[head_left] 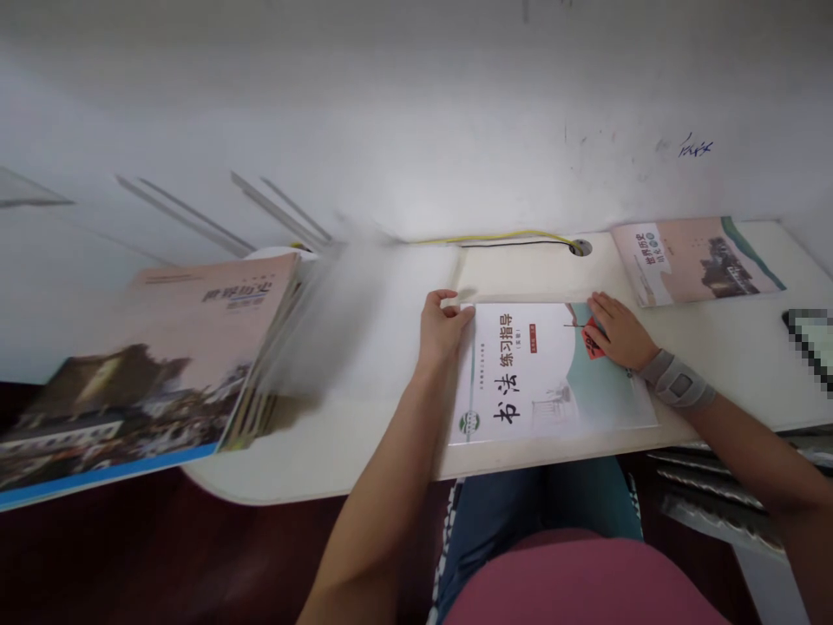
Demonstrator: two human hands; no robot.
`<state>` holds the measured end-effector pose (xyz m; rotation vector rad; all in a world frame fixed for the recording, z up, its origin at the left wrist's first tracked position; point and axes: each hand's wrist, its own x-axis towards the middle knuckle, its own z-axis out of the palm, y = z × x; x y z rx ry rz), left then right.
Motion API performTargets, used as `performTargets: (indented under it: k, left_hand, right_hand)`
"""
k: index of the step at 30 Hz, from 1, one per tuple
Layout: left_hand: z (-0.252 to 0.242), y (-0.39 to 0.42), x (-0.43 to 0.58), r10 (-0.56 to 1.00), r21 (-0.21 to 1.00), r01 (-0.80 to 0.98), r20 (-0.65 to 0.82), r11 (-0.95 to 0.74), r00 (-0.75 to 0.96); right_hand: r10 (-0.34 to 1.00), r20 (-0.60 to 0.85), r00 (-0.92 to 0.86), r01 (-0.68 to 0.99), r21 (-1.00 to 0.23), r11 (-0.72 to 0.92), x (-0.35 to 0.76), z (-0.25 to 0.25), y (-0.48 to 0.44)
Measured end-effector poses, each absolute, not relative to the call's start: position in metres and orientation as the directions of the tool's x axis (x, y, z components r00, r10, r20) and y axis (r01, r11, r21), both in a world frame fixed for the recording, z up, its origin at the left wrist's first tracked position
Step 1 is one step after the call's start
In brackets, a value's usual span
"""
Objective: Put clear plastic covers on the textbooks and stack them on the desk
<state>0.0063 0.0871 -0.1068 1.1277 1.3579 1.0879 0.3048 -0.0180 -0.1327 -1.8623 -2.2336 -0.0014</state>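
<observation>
A calligraphy workbook (547,399) with a white and pale green cover lies on the white desk in front of me, turned sideways. My left hand (444,328) is at its upper left corner, the thumb on the cover's edge and the fingers curled, pinching it. Flat on the upper right part of the cover rests my right hand (621,332), fingers stretched out, with a grey wrist brace (680,379) behind it. Left of the workbook a translucent plastic sheet (383,321) spreads over the desk, blurred; whether it joins the workbook I cannot tell.
A stack of pink history books (175,347) stands at the left, overhanging the desk's front edge. Another history book (699,260) lies at the back right. A dark-edged device (810,343) sits at the far right, partly pixelated. Cables (514,236) run along the wall into a desk hole (580,248).
</observation>
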Motion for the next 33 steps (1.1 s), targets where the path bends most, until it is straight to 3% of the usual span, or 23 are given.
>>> performTargets:
  k: [10, 14, 17, 21, 25, 29, 33]
  left_hand:
    - [-0.097, 0.087, -0.003, 0.989, 0.992, -0.017, -0.123, 0.125, 0.087]
    - [-0.090, 0.086, -0.005, 0.992, 0.992, -0.043, -0.116, 0.118, 0.045]
    - [-0.088, 0.086, -0.006, 0.992, 0.987, -0.099, -0.123, 0.126, 0.036]
    - [-0.091, 0.088, -0.008, 0.988, 0.972, -0.181, -0.144, 0.150, 0.049]
    - [-0.093, 0.090, -0.010, 0.990, 0.975, -0.169, -0.137, 0.142, 0.043]
    - [-0.091, 0.089, -0.009, 0.988, 0.983, -0.101, -0.152, 0.154, 0.027]
    - [-0.091, 0.088, -0.009, 0.989, 0.988, 0.043, -0.147, 0.148, -0.018]
  right_hand:
    - [0.969, 0.240, -0.055, 0.973, -0.204, 0.105, 0.310, -0.116, -0.015]
    - [0.965, 0.261, -0.032, 0.937, -0.328, 0.120, 0.327, -0.104, -0.011]
    - [0.951, 0.298, 0.081, 0.877, -0.475, 0.074, 0.342, -0.099, -0.011]
    - [0.912, 0.293, 0.287, 0.686, -0.728, 0.018, 0.351, -0.101, -0.013]
    - [0.911, 0.133, 0.390, 0.385, -0.922, -0.030, 0.348, -0.102, -0.013]
    - [0.926, 0.007, 0.378, 0.140, -0.989, -0.050, 0.345, -0.097, -0.014]
    - [0.932, -0.053, 0.358, 0.069, -0.994, -0.083, 0.344, -0.092, -0.015]
